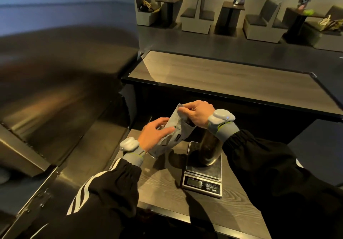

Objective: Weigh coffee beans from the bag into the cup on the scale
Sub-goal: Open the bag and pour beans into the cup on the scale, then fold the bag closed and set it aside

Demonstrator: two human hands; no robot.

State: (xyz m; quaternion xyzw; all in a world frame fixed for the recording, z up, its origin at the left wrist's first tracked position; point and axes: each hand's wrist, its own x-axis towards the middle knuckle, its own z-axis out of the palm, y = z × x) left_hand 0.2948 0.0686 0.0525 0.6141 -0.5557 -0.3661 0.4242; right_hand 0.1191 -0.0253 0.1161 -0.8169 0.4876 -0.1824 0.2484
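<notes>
From the head view, both hands work on a grey coffee bag [173, 135], which is held in the air between them, tilted, with its top up toward the right hand and its bottom down near the left wrist. The left hand [155, 134] lies against the lower side of the bag with the fingers spread and only lightly curled, so it supports the bag more than it grips it. The right hand [197, 113] is closed in a pinch on the top edge of the bag; whether the bag mouth is open there is hidden by the fingers. The contents of the bag cannot be seen.

Just below the right wrist stands a dark metal cup [208, 150] on a small scale [203, 173]. The upper part of the cup is covered by the right wrist and the bag, so its rim and inside are not visible. The display of the scale is too small and dim to read. The scale sits on a wooden table [163, 188], in front of the hands.

Each wrist carries a grey band with a pale device [221, 116], and the black sleeves [259, 157] cover the arms; the left sleeve has white stripes. To the left of the left hand, a large metal surface [61, 94] is blurred and hard to identify.
</notes>
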